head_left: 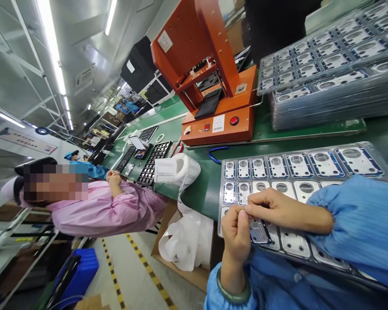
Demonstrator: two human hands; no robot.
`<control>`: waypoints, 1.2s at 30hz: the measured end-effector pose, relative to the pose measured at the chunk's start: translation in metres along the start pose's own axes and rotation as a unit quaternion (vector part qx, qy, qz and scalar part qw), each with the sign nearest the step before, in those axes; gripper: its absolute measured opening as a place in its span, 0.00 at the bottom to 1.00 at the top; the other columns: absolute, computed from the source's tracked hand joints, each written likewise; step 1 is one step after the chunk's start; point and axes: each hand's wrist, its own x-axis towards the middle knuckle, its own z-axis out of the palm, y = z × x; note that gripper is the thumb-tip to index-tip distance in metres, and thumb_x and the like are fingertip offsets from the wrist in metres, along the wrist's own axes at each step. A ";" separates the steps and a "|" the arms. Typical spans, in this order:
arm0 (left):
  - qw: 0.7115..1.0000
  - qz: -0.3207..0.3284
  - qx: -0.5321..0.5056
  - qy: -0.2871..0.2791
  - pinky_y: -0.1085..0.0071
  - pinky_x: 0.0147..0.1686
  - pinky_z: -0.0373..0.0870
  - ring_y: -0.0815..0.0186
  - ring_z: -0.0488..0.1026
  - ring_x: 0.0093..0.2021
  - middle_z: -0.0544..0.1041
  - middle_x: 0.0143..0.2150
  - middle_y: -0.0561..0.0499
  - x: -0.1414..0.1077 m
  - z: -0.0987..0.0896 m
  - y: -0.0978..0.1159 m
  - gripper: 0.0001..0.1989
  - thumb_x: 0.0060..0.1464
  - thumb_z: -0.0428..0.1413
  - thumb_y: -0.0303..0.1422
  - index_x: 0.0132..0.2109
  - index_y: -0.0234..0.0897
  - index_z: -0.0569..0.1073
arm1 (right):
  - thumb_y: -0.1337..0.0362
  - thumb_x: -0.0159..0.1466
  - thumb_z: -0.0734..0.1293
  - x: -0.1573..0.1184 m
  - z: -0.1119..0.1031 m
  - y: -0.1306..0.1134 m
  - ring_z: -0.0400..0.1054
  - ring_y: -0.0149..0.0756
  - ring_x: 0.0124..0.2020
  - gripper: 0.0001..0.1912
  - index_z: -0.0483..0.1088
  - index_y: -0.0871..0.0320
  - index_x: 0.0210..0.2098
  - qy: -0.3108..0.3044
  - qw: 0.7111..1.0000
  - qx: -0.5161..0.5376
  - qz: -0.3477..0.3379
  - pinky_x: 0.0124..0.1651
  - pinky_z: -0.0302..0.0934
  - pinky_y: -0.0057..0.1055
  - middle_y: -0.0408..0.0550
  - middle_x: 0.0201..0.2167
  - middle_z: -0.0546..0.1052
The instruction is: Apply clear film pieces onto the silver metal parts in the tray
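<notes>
My left hand [236, 228], with a green bangle at the wrist, is closed in a pinch over the near edge of a clear plastic tray [220, 189]. A small silver plate [259, 233] with a dark blue edge tilts out from beside its fingers and seems to be held there. My right hand [271, 206] reaches in from the right, its thumb and fingertips pinched against those of my left hand. Whatever lies between the right fingertips is too small to make out. Rows of similar plates [298, 165], each with a round window, sit in the tray's pockets.
An orange press [220, 125] stands behind the tray, with blue pliers [216, 153] before it. Stacked filled trays [330, 103] rise at the right. A label roll [184, 168] trails backing into a cardboard box [181, 269]. A person in pink [106, 209] sits at left.
</notes>
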 end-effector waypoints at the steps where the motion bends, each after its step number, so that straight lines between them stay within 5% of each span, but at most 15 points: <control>1: 1.000 0.004 0.003 -0.003 0.73 0.26 0.59 0.70 0.62 0.24 0.67 0.23 0.53 0.000 0.000 0.000 0.17 0.62 0.45 0.38 0.28 0.36 0.68 | 0.56 0.62 0.58 0.000 0.000 0.000 0.49 0.25 0.20 0.20 0.54 0.58 0.17 -0.003 1.000 -0.001 -0.001 0.22 0.44 0.25 0.37 0.16 0.55; 10: 1.000 0.010 0.006 -0.020 0.72 0.26 0.61 0.69 0.64 0.23 0.70 0.23 0.52 0.002 0.000 0.004 0.19 0.60 0.46 0.38 0.26 0.36 0.70 | 0.58 0.62 0.58 0.000 0.001 0.005 0.56 0.28 0.20 0.17 0.62 0.59 0.19 -0.034 0.998 0.032 0.038 0.23 0.49 0.25 0.40 0.16 0.63; 15: 1.000 -0.007 -0.018 0.013 0.73 0.26 0.60 0.69 0.63 0.23 0.69 0.22 0.53 0.001 0.000 0.000 0.19 0.60 0.46 0.40 0.24 0.36 0.67 | 0.55 0.63 0.58 -0.001 -0.003 -0.003 0.54 0.27 0.21 0.20 0.59 0.59 0.19 -0.035 0.999 0.024 0.005 0.24 0.47 0.25 0.39 0.17 0.60; 22: 1.000 -0.012 -0.011 0.022 0.73 0.25 0.60 0.70 0.62 0.22 0.68 0.20 0.53 0.000 -0.002 -0.002 0.19 0.59 0.47 0.40 0.23 0.36 0.67 | 0.63 0.62 0.59 -0.001 -0.003 0.000 0.54 0.27 0.23 0.14 0.59 0.59 0.20 -0.052 0.998 0.026 -0.003 0.26 0.48 0.25 0.38 0.19 0.61; 31: 0.998 0.014 -0.027 0.062 0.74 0.25 0.61 0.70 0.65 0.22 0.70 0.21 0.54 0.000 -0.002 -0.003 0.16 0.58 0.49 0.35 0.23 0.36 0.69 | 0.63 0.64 0.58 -0.001 -0.004 -0.003 0.58 0.27 0.24 0.13 0.67 0.61 0.25 -0.048 0.998 0.040 -0.025 0.28 0.51 0.25 0.40 0.20 0.66; 36: 0.994 0.009 -0.008 0.112 0.74 0.23 0.59 0.71 0.62 0.21 0.67 0.20 0.55 -0.002 -0.001 -0.005 0.16 0.59 0.49 0.35 0.24 0.36 0.67 | 0.56 0.65 0.59 -0.001 -0.004 -0.003 0.55 0.26 0.23 0.16 0.64 0.61 0.26 -0.051 0.998 0.035 -0.030 0.26 0.50 0.24 0.39 0.20 0.64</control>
